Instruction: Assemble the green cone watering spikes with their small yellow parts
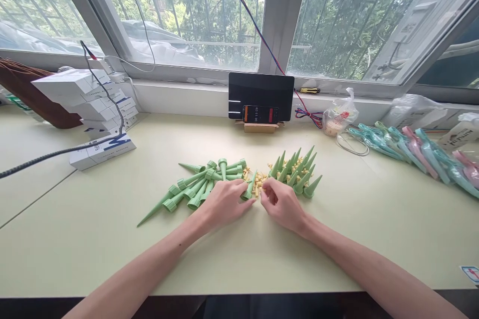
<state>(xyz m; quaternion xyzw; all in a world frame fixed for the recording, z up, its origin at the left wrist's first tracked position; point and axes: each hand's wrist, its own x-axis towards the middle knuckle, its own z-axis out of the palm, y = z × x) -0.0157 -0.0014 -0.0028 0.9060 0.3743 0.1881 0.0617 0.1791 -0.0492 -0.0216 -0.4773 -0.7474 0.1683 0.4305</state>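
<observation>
My left hand [228, 199] is closed around a green plastic cone-shaped spike [249, 188], its wide capped end toward me and its tip pointing away. Just to the right, my right hand [282, 203] is pinched, thumb against forefinger. Small yellow plastic pieces [257, 179] lie right at its fingertips; whether one is in the pinch I cannot tell. Left of my hands is a loose heap of green spikes [196, 187] lying on their sides. On the right, several green spikes [299, 174] stand upright on their wide ends, with yellow pieces among them.
A phone [261, 114] leans on a black tablet [239, 89] at the back of the table [209, 259]. White boxes [101, 152] and a black cable [56, 153] are on the left. Bagged teal and pink straps [419, 152] and a bagged cup [337, 119] lie right.
</observation>
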